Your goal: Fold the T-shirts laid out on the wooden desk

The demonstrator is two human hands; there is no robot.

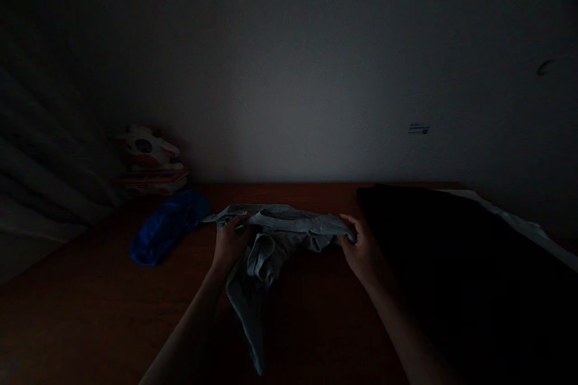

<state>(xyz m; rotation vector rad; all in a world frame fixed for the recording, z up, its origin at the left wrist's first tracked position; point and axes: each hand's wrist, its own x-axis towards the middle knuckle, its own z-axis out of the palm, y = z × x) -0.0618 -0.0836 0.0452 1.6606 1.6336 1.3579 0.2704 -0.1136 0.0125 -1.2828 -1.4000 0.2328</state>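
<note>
A crumpled grey garment (275,234) lies on the reddish-brown table (90,301), with a strip of it trailing toward me. My left hand (229,245) grips its left side with the fingers closed on the cloth. My right hand (361,249) pinches the garment's right end. The scene is very dim.
A blue bundle of cloth (165,227) lies left of the garment. Behind it, against the wall, stand white and red objects (151,162). A large black cloth (460,264) covers the table's right side, with something white (519,222) at its far edge. A curtain (40,180) hangs at left.
</note>
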